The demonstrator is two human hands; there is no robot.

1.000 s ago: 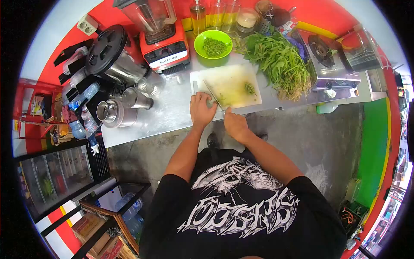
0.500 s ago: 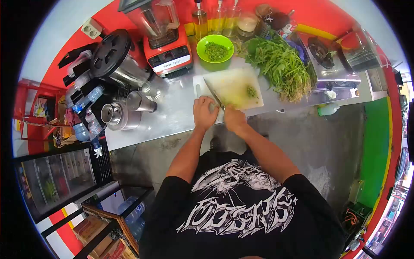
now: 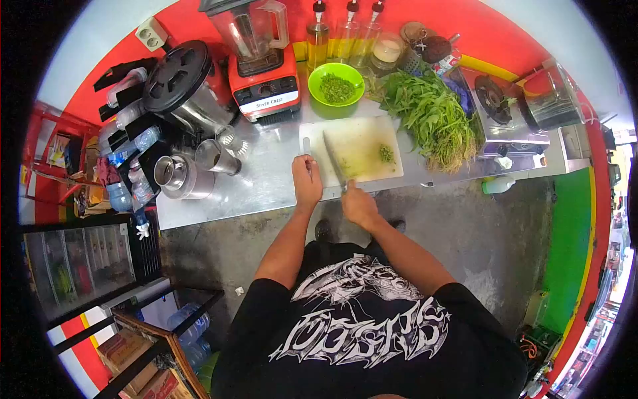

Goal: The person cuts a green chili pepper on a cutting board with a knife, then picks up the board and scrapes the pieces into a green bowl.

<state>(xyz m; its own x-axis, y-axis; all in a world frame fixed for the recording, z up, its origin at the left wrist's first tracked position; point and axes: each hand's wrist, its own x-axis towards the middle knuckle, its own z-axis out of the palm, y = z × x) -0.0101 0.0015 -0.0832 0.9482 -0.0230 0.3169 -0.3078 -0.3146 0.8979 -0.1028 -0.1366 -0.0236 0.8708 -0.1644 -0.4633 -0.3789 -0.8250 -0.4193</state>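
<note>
My right hand (image 3: 360,205) is wrapped round the handle of a kitchen knife (image 3: 333,155), whose long blade lies over the white cutting board (image 3: 362,126) and points away from me. At the board's front left corner is my left hand (image 3: 307,183), fingers curled in; whether anything is in them is hidden. A small heap of chopped greens (image 3: 386,154) rests on the board's right side, with green bits and stains near the blade. Behind the board, a lime-green bowl (image 3: 320,105) holds more chopped greens (image 3: 337,88).
A bunch of leafy greens with roots (image 3: 432,120) lies right of the board, beside a gas stove (image 3: 515,136). Leftward stand a red blender (image 3: 266,93), metal cups (image 3: 216,158) and a large lidded steel container (image 3: 206,113). Pump bottles (image 3: 318,43) line the wall.
My left hand has drawn left, away from the knife, and its fingers have curled. My right hand and the knife have shifted slightly toward me. The view has tilted a little.
</note>
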